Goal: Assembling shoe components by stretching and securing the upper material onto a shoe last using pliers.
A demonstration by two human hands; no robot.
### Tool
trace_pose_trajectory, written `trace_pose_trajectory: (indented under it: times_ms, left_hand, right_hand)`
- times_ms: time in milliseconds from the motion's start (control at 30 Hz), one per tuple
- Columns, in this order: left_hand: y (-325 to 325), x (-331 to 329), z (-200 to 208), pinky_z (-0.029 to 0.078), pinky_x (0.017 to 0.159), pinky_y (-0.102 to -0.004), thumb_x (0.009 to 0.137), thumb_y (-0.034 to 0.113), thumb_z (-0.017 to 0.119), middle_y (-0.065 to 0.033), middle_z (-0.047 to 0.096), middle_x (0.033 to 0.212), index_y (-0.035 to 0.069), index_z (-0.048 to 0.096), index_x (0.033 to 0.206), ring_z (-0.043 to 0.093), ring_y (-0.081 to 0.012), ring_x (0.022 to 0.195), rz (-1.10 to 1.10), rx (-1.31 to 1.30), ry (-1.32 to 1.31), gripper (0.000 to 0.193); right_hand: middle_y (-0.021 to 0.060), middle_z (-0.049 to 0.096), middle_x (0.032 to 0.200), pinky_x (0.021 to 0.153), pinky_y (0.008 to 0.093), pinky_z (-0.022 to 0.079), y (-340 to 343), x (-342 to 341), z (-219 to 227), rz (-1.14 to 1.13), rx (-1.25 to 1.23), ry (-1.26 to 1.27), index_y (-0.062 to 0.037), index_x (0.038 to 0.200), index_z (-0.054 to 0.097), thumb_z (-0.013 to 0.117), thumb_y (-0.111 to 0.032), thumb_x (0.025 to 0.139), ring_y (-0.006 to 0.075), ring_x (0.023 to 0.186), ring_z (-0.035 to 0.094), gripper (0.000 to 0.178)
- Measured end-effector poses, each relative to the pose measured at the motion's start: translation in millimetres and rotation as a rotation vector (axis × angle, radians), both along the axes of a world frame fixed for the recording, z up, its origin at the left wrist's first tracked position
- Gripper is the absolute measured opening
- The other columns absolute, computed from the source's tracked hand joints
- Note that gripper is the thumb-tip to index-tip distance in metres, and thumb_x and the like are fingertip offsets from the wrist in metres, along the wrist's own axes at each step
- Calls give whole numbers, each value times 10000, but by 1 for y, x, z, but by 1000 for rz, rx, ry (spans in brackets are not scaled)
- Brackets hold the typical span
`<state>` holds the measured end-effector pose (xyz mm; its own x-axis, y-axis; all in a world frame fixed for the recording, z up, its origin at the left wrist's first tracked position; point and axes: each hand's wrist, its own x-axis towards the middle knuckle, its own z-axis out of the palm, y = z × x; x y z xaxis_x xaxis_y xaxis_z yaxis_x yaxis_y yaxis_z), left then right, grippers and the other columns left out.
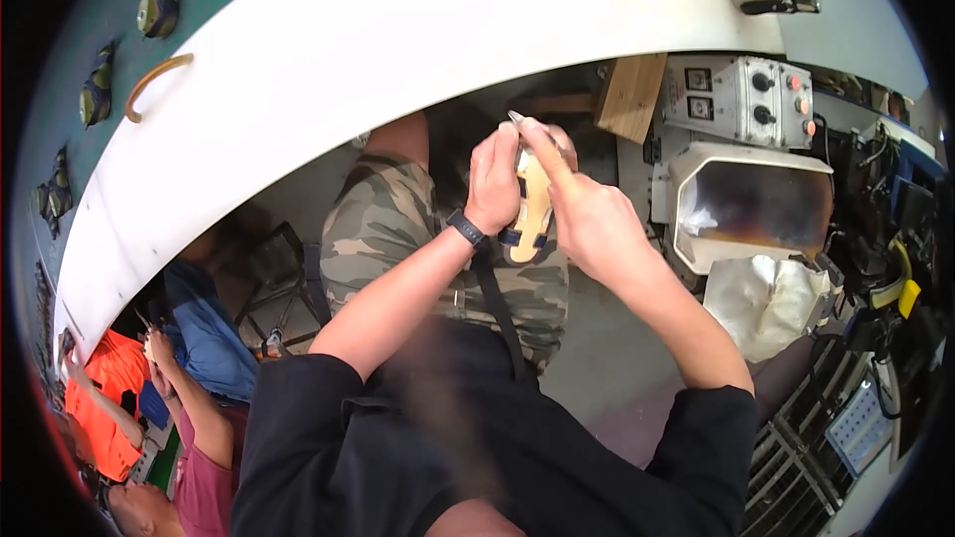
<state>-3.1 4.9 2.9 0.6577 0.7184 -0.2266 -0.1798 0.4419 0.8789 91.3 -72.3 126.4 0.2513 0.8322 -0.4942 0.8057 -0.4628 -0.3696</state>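
A sandal (536, 201) with a tan insole and dark straps is held upright above my lap. My left hand (492, 179) grips its left side, with the fingers pressed together along the edge. My right hand (595, 224) is closed at the sandal's right side, with the index finger reaching over the front end. A small silver pointed tip (515, 116) juts out beside that fingertip. What my right fingers hold is mostly hidden, and I cannot tell whether the tip belongs to a tool.
A curved white worktable (428, 10) spans the far side. At the right stand a control box (741, 99) with knobs, a pale-rimmed tray (696, 259) and a wooden block (631, 94). Dark sandals (162, 0) lie on the green surface beyond. Other people (214, 418) work at the lower left.
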Motion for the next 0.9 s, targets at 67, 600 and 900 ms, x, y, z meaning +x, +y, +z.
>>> trace_pose_trajectory:
  times_ms: [67, 600, 900]
  left_hand:
    - [3, 3, -17, 492, 794, -302, 1101, 354, 333, -99, 694, 912, -36, 656, 1046, 621, -179, 840, 25, 53, 47, 510]
    - [130, -8, 79, 549, 818, -316, 898, 121, 689, -99, 640, 1089, -22, 509, 1301, 634, -166, 929, 111, 216, -43, 464]
    - [452, 12, 55, 489, 1023, -476, 804, 448, 722, -184, 580, 1374, 129, 555, 1397, 579, -369, 1246, -99, 1234, 1328, 695]
  right_hand:
    - [233, 647, 797, 644, 488, 536, 2, 8, 8, -72, 77, 111, -217, 1613, 173, 492, -14, 956, 445, 699, 646, 758]
    - [71, 586, 817, 564, 303, 537, -123, -24, -52, -1093, 435, 797, -217, 1626, -22, 410, -70, 1023, 133, 607, 585, 756]
    - [78, 625, 810, 604, 316, 545, -120, -49, -74, -938, 290, 887, -209, 1631, 42, 443, -92, 1019, 145, 627, 613, 741]
